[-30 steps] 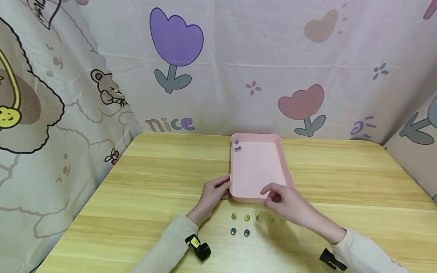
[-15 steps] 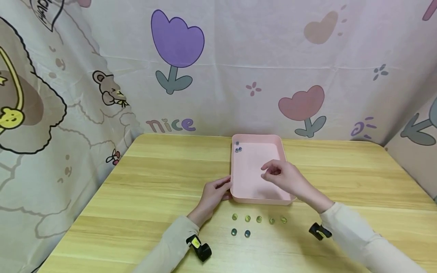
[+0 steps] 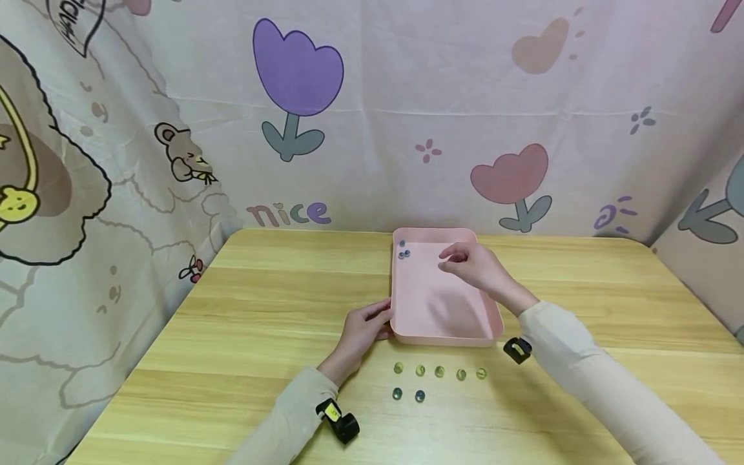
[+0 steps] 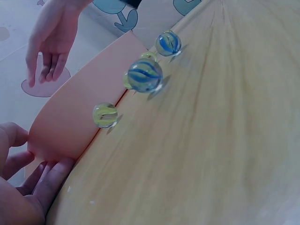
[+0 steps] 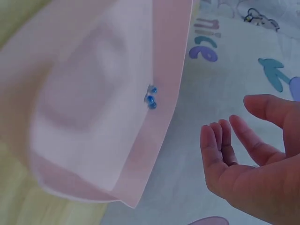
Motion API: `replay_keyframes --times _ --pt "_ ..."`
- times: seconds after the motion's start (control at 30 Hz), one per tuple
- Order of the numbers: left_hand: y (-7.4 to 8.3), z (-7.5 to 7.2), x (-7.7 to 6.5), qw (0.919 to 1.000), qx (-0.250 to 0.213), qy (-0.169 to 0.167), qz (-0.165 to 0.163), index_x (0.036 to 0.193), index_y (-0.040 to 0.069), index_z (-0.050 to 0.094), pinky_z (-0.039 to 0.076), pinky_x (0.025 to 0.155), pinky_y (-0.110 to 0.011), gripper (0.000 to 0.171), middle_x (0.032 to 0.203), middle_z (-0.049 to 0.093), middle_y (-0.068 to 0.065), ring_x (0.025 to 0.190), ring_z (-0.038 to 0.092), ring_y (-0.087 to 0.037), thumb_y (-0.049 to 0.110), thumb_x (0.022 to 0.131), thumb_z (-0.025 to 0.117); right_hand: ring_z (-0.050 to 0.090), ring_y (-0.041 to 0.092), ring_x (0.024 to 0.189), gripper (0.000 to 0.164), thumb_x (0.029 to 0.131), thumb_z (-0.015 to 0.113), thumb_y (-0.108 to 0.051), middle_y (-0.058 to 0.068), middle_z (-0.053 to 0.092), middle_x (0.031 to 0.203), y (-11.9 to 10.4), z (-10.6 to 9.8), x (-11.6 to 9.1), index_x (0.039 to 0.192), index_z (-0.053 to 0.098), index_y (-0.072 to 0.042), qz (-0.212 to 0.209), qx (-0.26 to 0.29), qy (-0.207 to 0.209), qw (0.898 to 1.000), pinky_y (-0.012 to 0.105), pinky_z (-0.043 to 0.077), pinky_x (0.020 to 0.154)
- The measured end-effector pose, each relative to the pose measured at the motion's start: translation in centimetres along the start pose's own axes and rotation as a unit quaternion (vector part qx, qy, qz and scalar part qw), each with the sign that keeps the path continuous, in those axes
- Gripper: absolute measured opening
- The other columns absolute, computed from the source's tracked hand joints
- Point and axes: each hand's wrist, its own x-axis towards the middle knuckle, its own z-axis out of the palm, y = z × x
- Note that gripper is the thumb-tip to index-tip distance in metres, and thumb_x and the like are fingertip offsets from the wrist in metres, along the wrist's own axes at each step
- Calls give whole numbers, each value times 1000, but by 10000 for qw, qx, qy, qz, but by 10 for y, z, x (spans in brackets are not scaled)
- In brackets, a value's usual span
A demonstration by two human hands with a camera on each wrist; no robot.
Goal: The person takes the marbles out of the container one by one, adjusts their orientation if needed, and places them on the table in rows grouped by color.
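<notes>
A pink tray (image 3: 438, 341) lies on the table, with its left wall touched from outside by my left hand (image 3: 359, 332). In the left wrist view, that hand's fingers (image 4: 51, 180) lie against the tray's wall and lower edge. Above the tray's far right part hovers my right hand (image 3: 473, 265), fingers loosely bent. The right wrist view shows a gap between its thumb (image 5: 265, 107) and fingers, holding nothing. Three blue marbles (image 5: 150, 99) sit in the tray's far left corner. In front of the tray, yellow marbles (image 3: 439, 372) form a row, with two blue marbles (image 3: 420, 396) nearer me.
The wooden table (image 3: 279, 284) extends to both sides of the tray. A patterned cloth (image 3: 395, 77) hangs behind the table and at both sides. Each sleeve carries a black wrist camera, the left one (image 3: 340, 421) low over the table.
My right hand has moved away from me, from the tray's near edge to above its far right part. My left hand stays at the tray's wall, and the marbles have not moved.
</notes>
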Motion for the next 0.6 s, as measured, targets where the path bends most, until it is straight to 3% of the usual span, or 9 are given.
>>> replay_keyframes --times 0.23,0.43,0.6 --pt "0 0 1 10000 -12 -21 -4 130 2 59 58 75 -29 38 128 59 -19 86 66 -18 17 95 62 59 26 89 23 89 66 -11 16 65 101 -2 4 22 107 67 4 30 129 39 9999 37 51 76" --pt "-2 0 2 10000 -44 -31 28 130 1 60 58 74 -29 37 126 60 -20 84 66 -17 14 95 62 57 27 91 25 91 64 -13 17 64 103 -3 8 39 109 66 4 460 141 163 9987 36 50 77" --pt "-2 -1 1 10000 -15 -42 43 130 1 59 58 74 -29 37 126 60 -20 84 65 -16 14 96 61 58 28 96 28 90 64 -15 18 65 105 -5 12 50 111 66 3 583 226 233 9978 39 51 82"
